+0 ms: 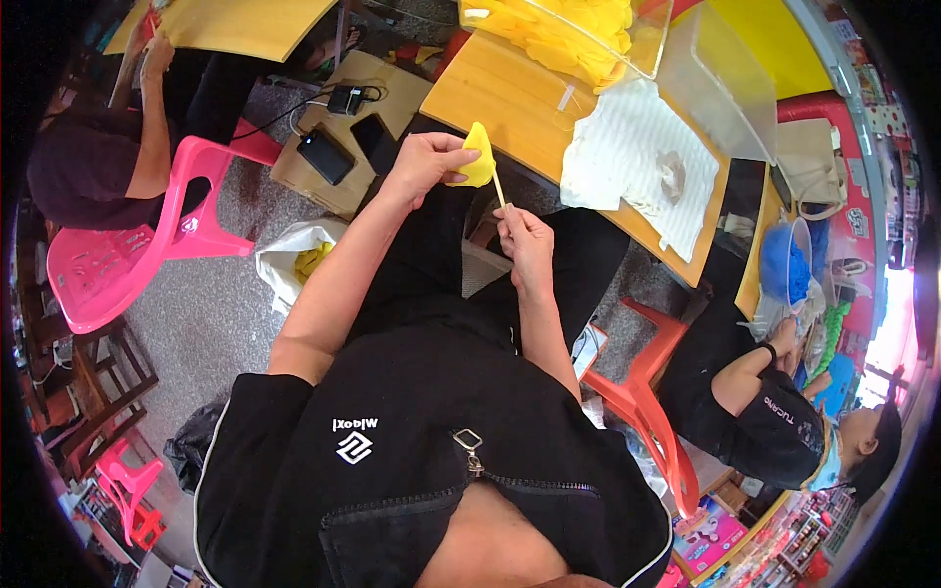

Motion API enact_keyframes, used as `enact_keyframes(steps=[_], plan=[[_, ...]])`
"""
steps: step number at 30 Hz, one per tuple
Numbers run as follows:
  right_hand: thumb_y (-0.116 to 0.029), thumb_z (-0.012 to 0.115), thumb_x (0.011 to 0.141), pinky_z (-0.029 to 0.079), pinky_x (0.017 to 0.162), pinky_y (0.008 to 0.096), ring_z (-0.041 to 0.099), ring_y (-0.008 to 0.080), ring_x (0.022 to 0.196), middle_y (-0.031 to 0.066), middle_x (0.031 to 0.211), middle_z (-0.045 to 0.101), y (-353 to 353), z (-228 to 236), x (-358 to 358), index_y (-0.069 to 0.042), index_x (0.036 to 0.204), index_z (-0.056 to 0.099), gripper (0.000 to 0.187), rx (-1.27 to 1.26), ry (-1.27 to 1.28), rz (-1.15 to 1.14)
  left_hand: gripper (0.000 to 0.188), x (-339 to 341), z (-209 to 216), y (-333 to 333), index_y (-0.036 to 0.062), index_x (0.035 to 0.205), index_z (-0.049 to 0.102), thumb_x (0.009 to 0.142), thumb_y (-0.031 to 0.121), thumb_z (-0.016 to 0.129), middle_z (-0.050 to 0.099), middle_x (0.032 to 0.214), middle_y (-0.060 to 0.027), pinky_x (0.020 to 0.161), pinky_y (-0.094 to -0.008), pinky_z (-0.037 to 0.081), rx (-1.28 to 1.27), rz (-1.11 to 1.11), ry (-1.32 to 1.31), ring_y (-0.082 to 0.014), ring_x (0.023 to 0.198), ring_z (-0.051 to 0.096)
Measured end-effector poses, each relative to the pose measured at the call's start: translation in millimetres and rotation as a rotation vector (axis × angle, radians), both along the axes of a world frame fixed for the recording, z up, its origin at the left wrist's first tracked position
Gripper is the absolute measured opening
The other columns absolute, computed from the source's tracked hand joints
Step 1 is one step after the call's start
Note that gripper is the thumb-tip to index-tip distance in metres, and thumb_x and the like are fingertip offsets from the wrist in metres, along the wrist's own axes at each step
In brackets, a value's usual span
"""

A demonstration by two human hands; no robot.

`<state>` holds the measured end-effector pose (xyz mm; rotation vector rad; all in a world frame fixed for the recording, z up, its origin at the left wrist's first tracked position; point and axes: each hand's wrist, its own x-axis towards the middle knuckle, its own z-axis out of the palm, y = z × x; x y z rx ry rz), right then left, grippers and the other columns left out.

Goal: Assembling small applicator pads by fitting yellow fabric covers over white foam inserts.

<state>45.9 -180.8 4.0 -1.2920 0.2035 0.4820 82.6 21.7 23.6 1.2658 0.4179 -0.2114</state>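
Black top [412, 392] with its zip pull fills the lower view, closest to the camera. Beyond it, the left hand [429, 167] pinches a yellow petal-shaped piece [477, 162] by its left side, between thumb and fingers. The right hand [526, 240] nips the lower end of a thin pale stick [499, 186], whose top meets the piece's lower edge (fixed there or only touching, I cannot tell).

Both are held up over the dark trousers [421, 255], off the table, so a loosened pinch could let either drop to the lap or floor [211, 304]. Pulling the hands apart might tear the piece or part it from the stick; a sideways push could bend the stick.

Farther out, the wooden table [490, 83] bears a ribbed white sheet [627, 147] and a clear bin [655, 44] of yellow pieces [578, 39]. A co-worker [769, 421] sits at the right, well apart.
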Motion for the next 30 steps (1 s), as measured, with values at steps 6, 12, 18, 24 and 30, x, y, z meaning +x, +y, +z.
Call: enact_keyframes(steps=[6,12,18,24,30], plan=[[-0.017,0.057,0.092,0.024,0.043,0.0179,0.034,0.0017,0.048,-0.0038,0.063,0.049,-2.1,0.9,1.8,0.002,0.088,0.065,0.021,-0.061,-0.093,0.028,0.029,-1.7,17.7,-9.4,0.0015,0.102,0.066,0.085,0.025,0.067,0.067,0.092,-0.0061,0.064,-0.0226,0.053,-0.123,0.071,0.042,-0.0121,0.079,0.065],[-0.017,0.056,0.092,0.024,0.042,0.0176,0.034,0.0017,0.047,-0.0030,0.063,0.051,5.4,2.3,1.4,0.001,0.089,0.064,0.020,0.027,-0.056,-0.016,0.030,0.0,19.4,-9.2,0.0021,0.106,0.066,0.087,0.026,0.065,0.067,0.094,-0.0059,0.065,-0.0243,0.054,-0.081,0.115,-0.020,-0.0122,0.080,0.065],[-0.019,0.056,0.092,0.021,0.041,0.0172,0.032,0.0017,0.046,-0.0029,0.063,0.049,8.9,-1.9,0.4,0.000,0.089,0.063,0.021,0.141,0.055,-0.080,0.029,4.6,19.2,-15.5,0.0005,0.103,0.066,0.086,0.024,0.066,0.067,0.092,-0.0046,0.065,-0.0242,0.053,-0.051,0.128,-0.114,-0.0115,0.080,0.064],[-0.017,0.057,0.090,0.034,0.047,0.0184,0.045,0.0034,0.055,-0.0017,0.067,0.055,-45.3,27.1,15.0,0.001,0.100,0.065,0.021,-0.115,-0.044,0.383,0.026,-10.3,-5.7,3.8,0.0019,0.103,0.064,0.087,0.022,0.064,0.066,0.093,-0.0037,0.066,-0.0242,0.053,-0.039,-0.023,0.046,-0.0111,0.081,0.063],[-0.015,0.057,0.090,0.040,0.052,0.0183,0.051,0.0060,0.059,0.0026,0.077,0.061,-136.4,67.1,60.1,0.000,0.108,0.062,0.023,-0.094,-0.154,-0.034,0.020,-16.7,-17.4,11.8,0.0031,0.099,0.060,0.092,0.021,0.056,0.064,0.090,-0.0047,0.061,-0.0229,0.056,-0.406,0.030,0.050,-0.0111,0.076,0.064]])
